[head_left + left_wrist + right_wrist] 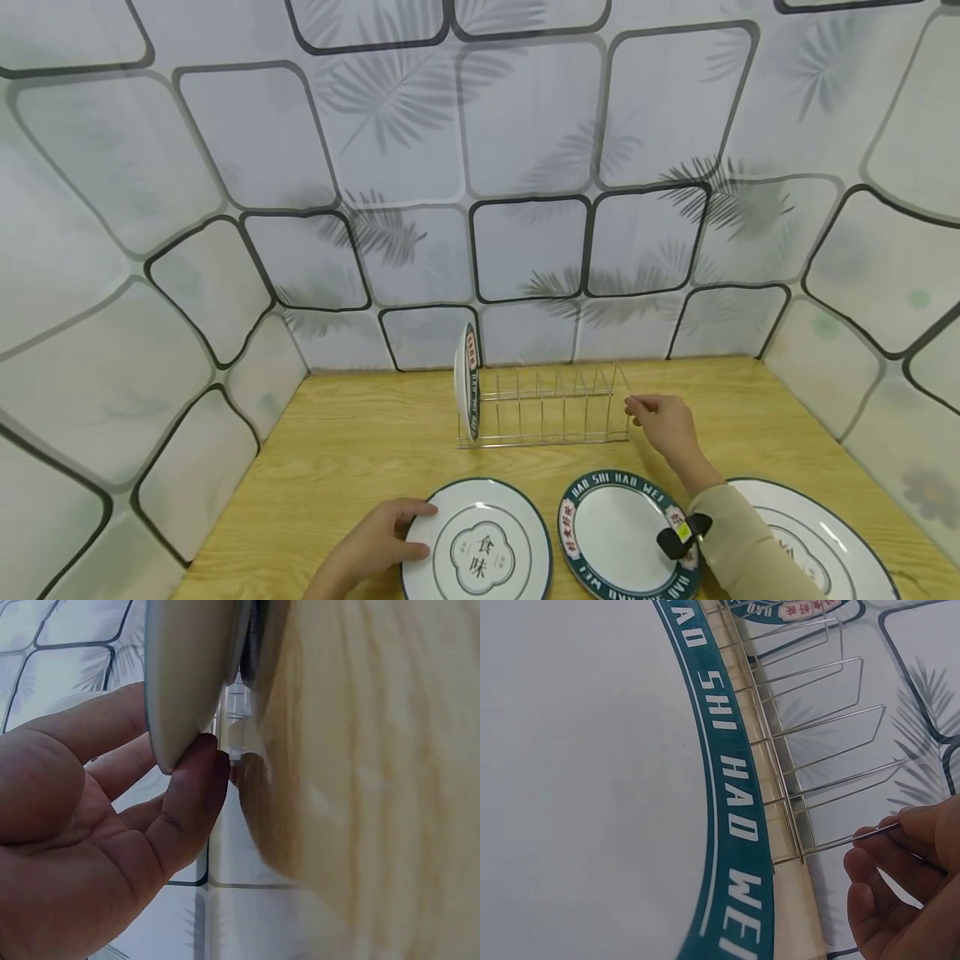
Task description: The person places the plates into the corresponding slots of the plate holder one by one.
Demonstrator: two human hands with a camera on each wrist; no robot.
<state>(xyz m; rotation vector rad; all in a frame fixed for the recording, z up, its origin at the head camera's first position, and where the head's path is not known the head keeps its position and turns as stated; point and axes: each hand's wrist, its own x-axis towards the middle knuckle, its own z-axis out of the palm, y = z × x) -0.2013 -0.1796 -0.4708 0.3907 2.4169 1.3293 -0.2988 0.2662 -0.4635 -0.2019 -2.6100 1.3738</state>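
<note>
At the front of the table, my left hand holds the left edge of a white plate with characters in its centre. The left wrist view has the fingers curled at the plate's rim. Farther off, my right hand pinches the right end wire of a metal dish rack. This pinch on the wire also shows in the right wrist view, the hand at the rack's end. One plate stands upright in the rack's left end.
Between the forearms lies a green-rimmed plate. A larger white plate sits at the right, partly hidden by the right sleeve. Patterned cloth rises behind the wooden table and along both sides.
</note>
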